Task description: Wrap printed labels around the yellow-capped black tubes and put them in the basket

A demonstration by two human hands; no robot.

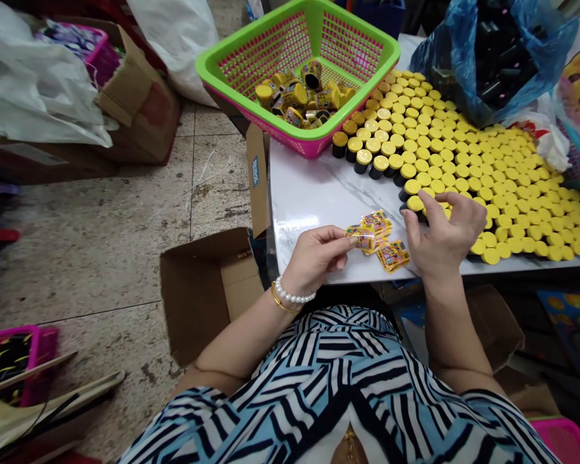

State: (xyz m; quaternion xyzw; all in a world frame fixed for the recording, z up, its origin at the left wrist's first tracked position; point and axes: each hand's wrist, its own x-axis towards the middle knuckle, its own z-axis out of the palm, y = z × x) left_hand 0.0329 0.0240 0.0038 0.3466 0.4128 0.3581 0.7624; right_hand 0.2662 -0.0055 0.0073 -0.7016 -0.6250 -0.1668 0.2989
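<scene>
My left hand point(316, 256) pinches a small yellow printed plastic sleeve point(362, 237) between thumb and forefinger, just above the table. Beneath it lies a loose pile of matching sleeves point(393, 256). My right hand point(444, 229) is over the near left edge of a wide group of small dark jars with yellow caps point(464, 161), standing upright side by side. Its thumb and forefinger are spread beside one yellow-capped jar point(415, 203); whether they touch it is unclear.
A green basket point(297, 133) nested in a pink one holds several jars in printed sleeves. Behind the capped jars sits a blue plastic bag point(444, 58) of dark pieces. An open cardboard box point(198, 303) stands below the white table's point(299, 193) left edge.
</scene>
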